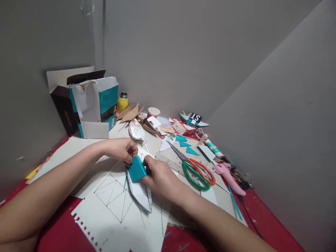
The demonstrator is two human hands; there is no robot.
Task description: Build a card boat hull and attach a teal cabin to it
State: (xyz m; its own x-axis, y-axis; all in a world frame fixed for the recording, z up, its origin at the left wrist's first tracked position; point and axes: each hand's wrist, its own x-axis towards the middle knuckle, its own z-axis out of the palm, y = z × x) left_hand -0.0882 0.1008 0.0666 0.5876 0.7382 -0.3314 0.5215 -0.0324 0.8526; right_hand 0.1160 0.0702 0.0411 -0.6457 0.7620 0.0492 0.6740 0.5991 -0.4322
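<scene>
A bent piece of teal card (137, 169) sits over a white paper boat (139, 192) with a pointed end toward me. My left hand (123, 151) pinches the card's upper left edge between curled fingers. On the right side, my right hand (161, 178) is closed on the card's edge, thumb and fingers around it; something dark shows by its fingers, too hidden to name. Beneath the boat lies a sheet of paper (101, 210) with triangles drawn in ink. Scissors (195, 168) with green and orange handles lie right of my right hand.
An opened cardboard box (90, 108) stands at the back left, beside a yellow bottle (123, 103). Further back are a paper cup (153, 112), cardboard boats and a teal boat (193, 120). Teal triangles (193, 151), a clear ruler (168, 161) and a pink glue gun (231, 180) lie rightward.
</scene>
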